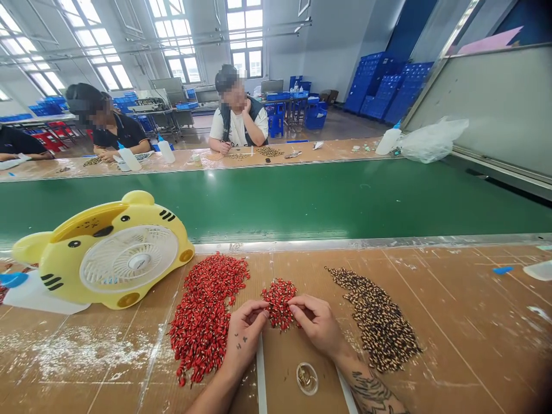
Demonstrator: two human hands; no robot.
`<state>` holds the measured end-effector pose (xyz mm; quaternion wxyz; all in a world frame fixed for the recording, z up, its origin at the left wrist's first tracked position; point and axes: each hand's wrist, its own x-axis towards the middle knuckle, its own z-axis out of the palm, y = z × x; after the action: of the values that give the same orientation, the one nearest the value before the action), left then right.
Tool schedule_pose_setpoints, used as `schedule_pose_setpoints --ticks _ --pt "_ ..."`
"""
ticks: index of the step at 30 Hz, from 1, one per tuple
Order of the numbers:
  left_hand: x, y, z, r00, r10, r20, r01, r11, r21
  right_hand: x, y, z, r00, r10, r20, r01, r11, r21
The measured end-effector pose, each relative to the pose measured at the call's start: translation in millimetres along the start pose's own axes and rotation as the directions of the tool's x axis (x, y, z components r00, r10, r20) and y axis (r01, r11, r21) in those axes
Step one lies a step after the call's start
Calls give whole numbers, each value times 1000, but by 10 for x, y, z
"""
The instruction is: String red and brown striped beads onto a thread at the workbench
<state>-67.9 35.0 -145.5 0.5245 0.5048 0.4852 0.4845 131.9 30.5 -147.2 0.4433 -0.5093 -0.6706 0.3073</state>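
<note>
Nearest, a round, clear plastic dish [307,393] contains slender gold-coloured pieces. Beyond it, the left hand [246,329] and right hand [319,326] flank a small heap of tiny red pieces [280,292], thumb and forefinger of each nearly together; whether they grip a piece cannot be told. Work appears under way: a larger heap of red pieces [204,316] lies left, a heap of black-and-gold pieces [382,325] right. Which heap is finished is unclear. Farther back stretches a flat green surface [293,201].

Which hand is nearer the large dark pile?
Right. The right hand is left of the dark pile; the left hand is farther, at the left edge of the small red pile.
</note>
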Motion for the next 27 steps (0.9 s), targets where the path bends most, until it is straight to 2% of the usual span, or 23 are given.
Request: schedule_pose_setpoints --ticks 5,11,21,27 --pt "-39 55 15 985 172 19 -172 957 232 -21 45 19 1000 -5 19 6 1000 -19" --pt "-67 139 10 948 310 72 -316 890 329 -12 5 21 997 -60 57 64 995 -78" --pt "-69 121 64 952 300 61 -305 914 267 -27 -13 32 997 -65 32 67 996 -53" --pt "-141 148 3 942 334 12 -318 884 342 -13 63 29 998 -43 -39 41 999 -32"
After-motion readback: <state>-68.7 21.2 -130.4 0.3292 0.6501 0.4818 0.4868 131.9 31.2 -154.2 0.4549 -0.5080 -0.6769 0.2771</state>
